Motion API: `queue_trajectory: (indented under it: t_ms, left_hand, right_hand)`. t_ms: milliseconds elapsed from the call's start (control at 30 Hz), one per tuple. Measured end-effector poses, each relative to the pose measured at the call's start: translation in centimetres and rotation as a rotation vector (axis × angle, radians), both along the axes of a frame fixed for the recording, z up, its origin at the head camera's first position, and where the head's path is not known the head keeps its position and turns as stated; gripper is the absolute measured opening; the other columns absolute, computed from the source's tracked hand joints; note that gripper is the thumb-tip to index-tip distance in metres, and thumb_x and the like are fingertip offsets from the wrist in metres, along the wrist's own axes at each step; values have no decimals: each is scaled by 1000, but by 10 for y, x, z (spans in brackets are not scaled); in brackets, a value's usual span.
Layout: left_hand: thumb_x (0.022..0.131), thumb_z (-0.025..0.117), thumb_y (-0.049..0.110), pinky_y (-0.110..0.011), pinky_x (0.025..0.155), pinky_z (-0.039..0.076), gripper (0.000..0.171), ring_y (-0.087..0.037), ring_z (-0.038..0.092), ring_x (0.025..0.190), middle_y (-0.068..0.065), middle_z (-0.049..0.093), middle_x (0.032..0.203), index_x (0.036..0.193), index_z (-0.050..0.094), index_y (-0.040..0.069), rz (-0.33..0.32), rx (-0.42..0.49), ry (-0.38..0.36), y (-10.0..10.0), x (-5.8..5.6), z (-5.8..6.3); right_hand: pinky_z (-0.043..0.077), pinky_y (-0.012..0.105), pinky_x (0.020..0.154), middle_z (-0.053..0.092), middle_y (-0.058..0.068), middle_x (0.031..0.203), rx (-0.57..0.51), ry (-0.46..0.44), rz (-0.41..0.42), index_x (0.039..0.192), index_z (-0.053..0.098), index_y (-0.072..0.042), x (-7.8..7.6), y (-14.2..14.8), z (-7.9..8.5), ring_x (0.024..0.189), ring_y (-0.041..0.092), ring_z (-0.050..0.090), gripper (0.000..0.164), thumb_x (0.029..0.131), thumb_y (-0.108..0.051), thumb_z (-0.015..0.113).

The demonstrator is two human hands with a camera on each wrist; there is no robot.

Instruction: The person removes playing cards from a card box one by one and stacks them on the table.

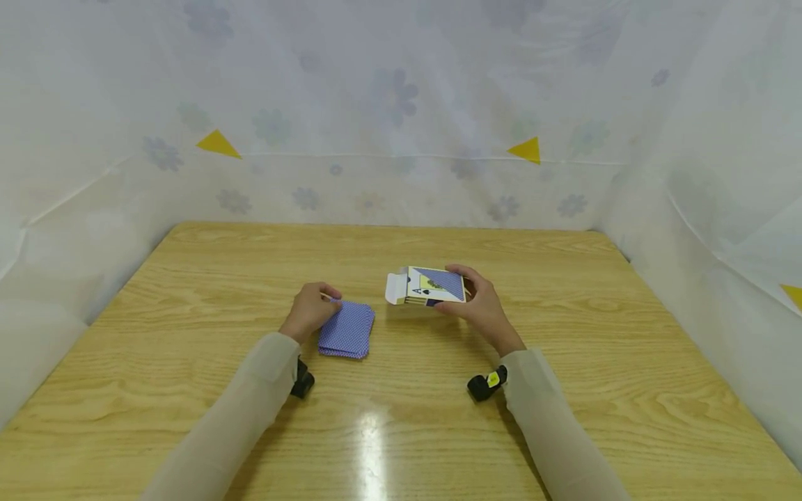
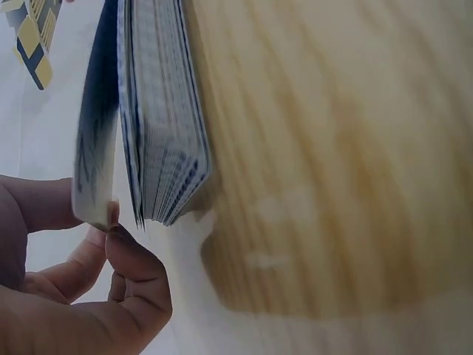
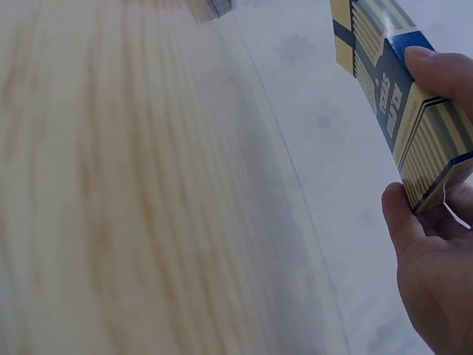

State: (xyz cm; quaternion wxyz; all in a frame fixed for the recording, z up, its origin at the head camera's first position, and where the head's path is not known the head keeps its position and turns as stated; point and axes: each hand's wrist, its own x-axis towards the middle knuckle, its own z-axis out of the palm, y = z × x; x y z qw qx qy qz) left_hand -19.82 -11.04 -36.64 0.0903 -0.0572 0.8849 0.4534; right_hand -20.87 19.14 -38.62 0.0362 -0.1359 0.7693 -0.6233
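A stack of blue-backed playing cards (image 1: 349, 334) lies on the table in front of my left hand (image 1: 309, 309). In the left wrist view, thumb and fingertip pinch the corner of a top card (image 2: 94, 155), which is bent up from the pack; the edges of the other cards (image 2: 159, 111) fan slightly below. My right hand (image 1: 484, 309) grips a card box (image 1: 432, 284) by its right end, thumb on the near side and fingers on the far side. Its end flap (image 1: 395, 288) hangs open toward the left. White lettering shows on the box's blue side band (image 3: 390, 92).
The wooden table (image 1: 407, 431) spreads around both hands. White flowered sheeting (image 1: 351, 104) closes off the back and both sides, with yellow triangles (image 1: 218, 144) on the back sheet. Black wrist cameras (image 1: 486, 384) sit at both cuffs.
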Motion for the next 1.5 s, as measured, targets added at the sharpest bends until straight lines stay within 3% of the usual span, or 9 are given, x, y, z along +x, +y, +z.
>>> queue_trajectory:
  t_ms: [133, 400, 767, 1033, 1267, 1500]
  left_hand:
    - [90, 57, 5, -26, 66, 43, 20, -22, 54, 84, -17, 60, 99, 108, 59, -4, 12, -15, -5, 1, 1, 1]
    - [89, 58, 7, -24, 60, 41, 19, -20, 52, 79, -17, 60, 99, 105, 60, -3, 41, -47, -25, 2, -1, -1]
    - [90, 54, 11, -23, 55, 39, 25, -15, 47, 67, -12, 57, 88, 111, 56, -4, 11, -26, 10, 3, -1, 4]
    - [92, 55, 15, -24, 60, 41, 26, -17, 52, 75, -15, 62, 96, 112, 57, -2, -20, -23, 45, 14, -3, 16]
    - [94, 54, 15, -25, 63, 41, 26, -17, 52, 79, -15, 62, 101, 114, 56, -1, -27, 56, 18, 26, -3, 21]
    - [93, 56, 15, -24, 62, 42, 24, -17, 53, 77, -14, 61, 98, 112, 57, 0, -40, 82, 56, 38, -4, 24]
  right_hand:
    - [49, 16, 82, 43, 13, 139, 1, 0, 3, 140, 42, -11, 0, 0, 1, 119, 25, 48, 70, 79, -4, 75]
    - [48, 15, 83, 42, 12, 140, 11, 4, 0, 140, 43, -10, 3, -1, 2, 119, 25, 47, 70, 79, -3, 75]
    - [47, 15, 84, 42, 13, 140, 11, 7, 2, 140, 42, -9, 4, -1, 3, 118, 25, 47, 70, 79, -3, 75]
    - [46, 15, 87, 43, 13, 140, 17, 16, 4, 139, 43, -8, 4, -2, 4, 117, 24, 48, 69, 78, -5, 76]
    - [46, 14, 85, 44, 14, 138, 7, 13, 8, 139, 42, -5, 3, -4, 2, 116, 25, 48, 70, 78, -3, 76]
    - [47, 15, 85, 45, 15, 136, 1, 15, 25, 138, 44, -8, 2, -8, 0, 116, 26, 49, 70, 77, -1, 77]
